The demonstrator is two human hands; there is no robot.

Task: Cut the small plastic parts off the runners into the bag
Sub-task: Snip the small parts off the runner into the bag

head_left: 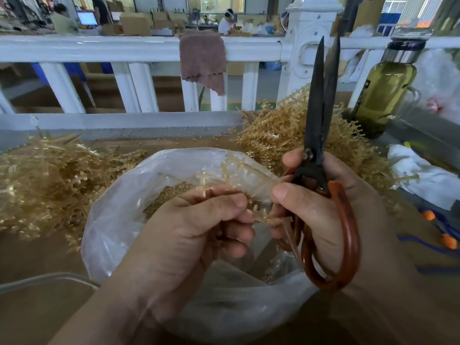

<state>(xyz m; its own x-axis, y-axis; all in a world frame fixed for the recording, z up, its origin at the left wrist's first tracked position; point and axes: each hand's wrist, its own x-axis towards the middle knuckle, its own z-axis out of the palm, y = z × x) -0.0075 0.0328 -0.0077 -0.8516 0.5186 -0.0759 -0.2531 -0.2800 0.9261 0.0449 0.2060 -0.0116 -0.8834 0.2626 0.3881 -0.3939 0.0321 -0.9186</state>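
The runner (225,174), a pale tan sprig with small parts along its branches, sat in my left hand (194,235). My thumb and curled fingers pinched its stem, and its branches stuck up past my knuckles, right over the open mouth of the bag (119,220). One end of it reached across towards my right fingers; I could not tell whether it touched them.

Down inside the clear bag lay a heap of cut parts (169,195), the same tan colour. The bag stood between my forearms on the brown cardboard tabletop (37,257).

My right hand (323,207) was wrapped round the reddish-brown handles of the scissors (321,115), thumb laid near the pivot. The dark blades pointed straight up, almost closed, and cut nothing.

Beyond the bag, a loose pile of runners (44,185) spread out on the left, and a thicker pile (278,130) rose on the right, behind the blades. Next to that right pile stood a glass bottle (385,93) holding greenish liquid, with a white rag (423,178) crumpled nearer to me.

A white railing (99,48) ran along the back of the table, and a brownish cloth (202,58) hung over its top rail.
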